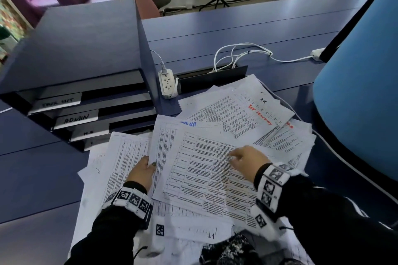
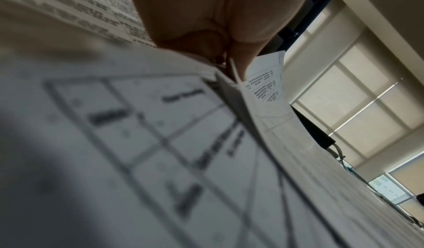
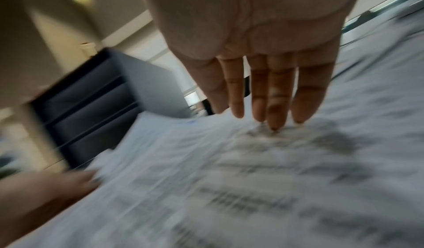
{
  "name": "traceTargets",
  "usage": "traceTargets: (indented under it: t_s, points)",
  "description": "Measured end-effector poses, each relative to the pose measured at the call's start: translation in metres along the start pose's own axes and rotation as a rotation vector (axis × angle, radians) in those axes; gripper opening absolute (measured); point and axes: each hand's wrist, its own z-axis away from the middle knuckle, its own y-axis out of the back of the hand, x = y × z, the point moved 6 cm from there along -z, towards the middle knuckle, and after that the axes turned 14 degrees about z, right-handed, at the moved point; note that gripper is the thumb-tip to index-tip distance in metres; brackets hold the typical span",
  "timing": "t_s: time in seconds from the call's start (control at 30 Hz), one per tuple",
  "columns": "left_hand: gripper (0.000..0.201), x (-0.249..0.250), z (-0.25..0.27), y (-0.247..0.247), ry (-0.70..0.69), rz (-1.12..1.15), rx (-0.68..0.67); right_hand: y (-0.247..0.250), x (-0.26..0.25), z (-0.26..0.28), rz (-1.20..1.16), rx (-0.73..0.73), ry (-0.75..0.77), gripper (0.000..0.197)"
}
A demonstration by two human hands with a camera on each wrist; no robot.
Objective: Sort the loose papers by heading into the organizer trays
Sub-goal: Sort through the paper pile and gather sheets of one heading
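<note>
— Where do the loose papers point(image 1: 215, 157) lie?

— Spread in an overlapping heap across the near middle of the blue table point(image 1: 237, 32), reaching its near edge. The organizer point(image 1: 86, 84) stands toward the table's left side, just beyond the heap; its stacked trays face the person (tabs read "ADMIN" and "H.S"; the top tab is too blurred to read).

— The left hand point(image 1: 141, 173)?

— At the left edge of a small stack of tabled sheets point(image 1: 200, 170) lying on top of the heap. Thumb over the top sheet, fingers beneath, pinching that edge; the left wrist view shows the edge caught between thumb and fingers point(image 2: 238, 59).

— And the right hand point(image 1: 245, 160)?

— Spread flat, fingers straight and close together, fingertips point(image 3: 275, 123) touching the same top sheet near its middle. It grips nothing.

— Anything else on the table?

— A white power strip point(image 1: 167, 83) just right of the organizer, white cables point(image 1: 241, 54) coiled beyond the heap, and sheets with red handwriting point(image 1: 261, 114) at the heap's far right.
</note>
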Motion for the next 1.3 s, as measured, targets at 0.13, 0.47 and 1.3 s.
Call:
traceTargets:
  t_s: [0.13,0.47,1.3]
  points:
    - [0.031,0.0,0.0,0.0,-0.023,0.026,0.008,0.021,0.079,-0.011,-0.053,0.062,-0.319,0.026]
    - [0.025,-0.003,-0.011,0.003,-0.021,-0.029,-0.004,-0.022,0.157,-0.001,-0.476,-0.137,-0.642,0.042]
    - [0.032,0.041,0.004,0.02,-0.184,0.092,0.059,0.068,0.113,0.01,-0.341,0.323,-0.267,0.023]
